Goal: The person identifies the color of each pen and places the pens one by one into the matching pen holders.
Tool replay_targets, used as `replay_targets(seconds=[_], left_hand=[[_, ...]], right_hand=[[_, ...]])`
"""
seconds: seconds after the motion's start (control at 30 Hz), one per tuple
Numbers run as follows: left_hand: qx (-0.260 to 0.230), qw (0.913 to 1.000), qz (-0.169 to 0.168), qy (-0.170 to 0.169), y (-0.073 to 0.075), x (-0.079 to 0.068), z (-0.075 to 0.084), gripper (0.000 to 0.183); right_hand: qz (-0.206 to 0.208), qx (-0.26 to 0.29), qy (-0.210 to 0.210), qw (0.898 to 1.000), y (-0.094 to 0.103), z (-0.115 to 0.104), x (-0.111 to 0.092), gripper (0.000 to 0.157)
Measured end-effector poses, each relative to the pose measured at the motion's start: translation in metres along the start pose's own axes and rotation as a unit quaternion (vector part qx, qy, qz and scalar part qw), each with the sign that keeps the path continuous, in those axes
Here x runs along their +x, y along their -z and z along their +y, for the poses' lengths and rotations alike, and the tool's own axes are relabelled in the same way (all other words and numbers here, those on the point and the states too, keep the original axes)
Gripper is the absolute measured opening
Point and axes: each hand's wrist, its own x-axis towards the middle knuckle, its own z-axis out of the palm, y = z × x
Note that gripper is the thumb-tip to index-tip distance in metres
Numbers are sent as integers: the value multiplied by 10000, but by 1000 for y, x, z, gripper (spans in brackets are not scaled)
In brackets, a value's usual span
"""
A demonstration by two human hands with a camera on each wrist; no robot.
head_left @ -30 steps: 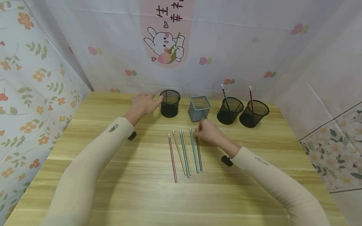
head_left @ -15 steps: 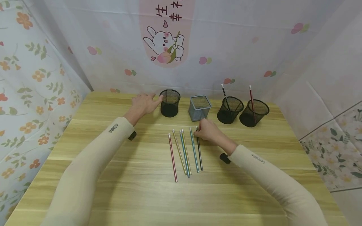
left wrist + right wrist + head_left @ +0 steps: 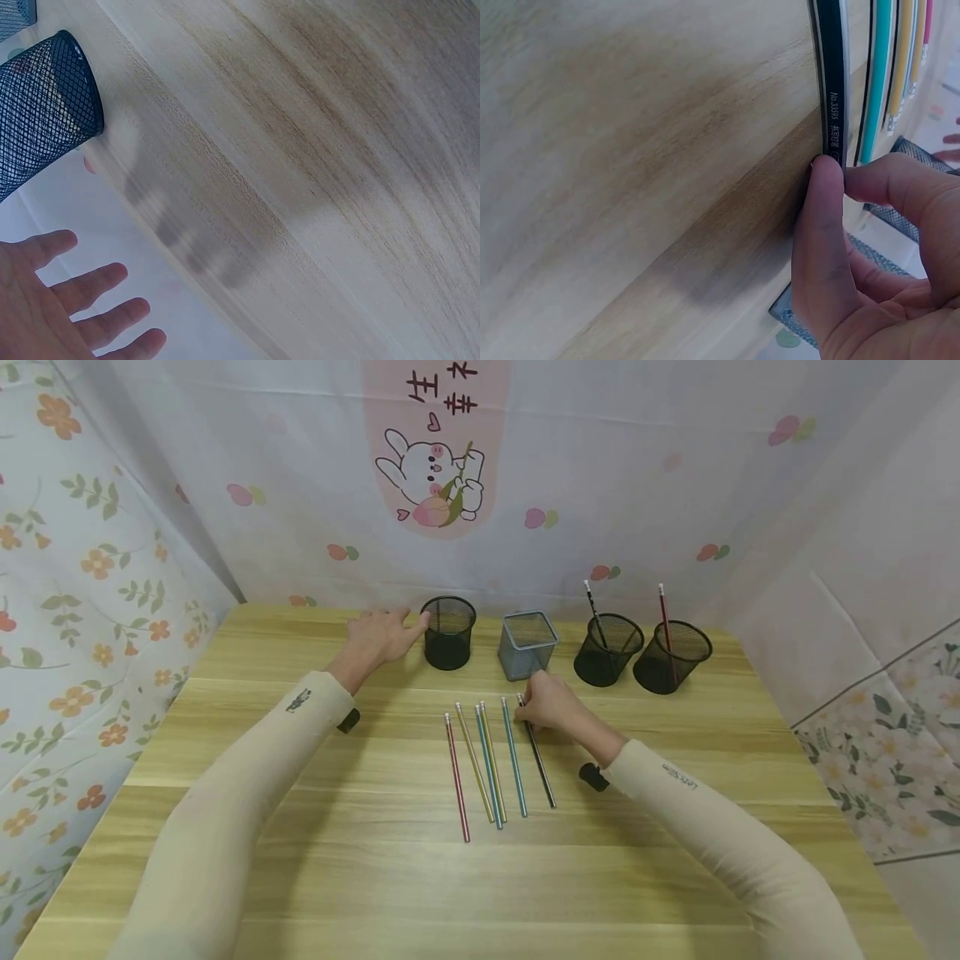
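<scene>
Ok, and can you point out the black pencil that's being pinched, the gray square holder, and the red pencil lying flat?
Black pencil (image 3: pixel 832 79): right wrist view, on its shaft.
Gray square holder (image 3: pixel 518 659): head view, on its front wall.
Red pencil (image 3: pixel 457 778): head view, mid-shaft.

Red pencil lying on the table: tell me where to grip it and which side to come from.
Best pinched, I'd judge, on its lower half from above and the left, fingers across the shaft. The red pencil is thin and lies flat on the table; bare wood is on its left, and the gap to the nearest yellow pencil widens toward that end.
</scene>
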Motion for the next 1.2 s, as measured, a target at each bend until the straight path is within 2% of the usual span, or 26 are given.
replay_targets(seconds=[0.2, 0.43, 0.53, 0.7, 1.07, 1.2], left_hand=[[6, 10000, -21, -3, 0, 1, -1, 88], [-25, 10000, -20, 5, 1, 0, -2, 86], [-27, 10000, -7, 2, 2, 0, -2, 85], [-57, 10000, 15, -18, 3, -1, -1, 83], [-31, 10000, -26, -11, 2, -2, 1, 82], [-37, 10000, -16, -13, 1, -1, 2, 83]], right_hand=[[-37, 314, 32, 9995, 1, 4, 1, 31], [-169, 1347, 396, 9899, 9, 12, -2, 19], [-43, 1584, 415, 9865, 16, 12, -7, 11], [191, 1626, 370, 9858, 24, 14, -14, 10], [671, 1386, 1002, 9830, 33, 34, -24, 4], [805, 1447, 1102, 9800, 38, 41, -29, 5]])
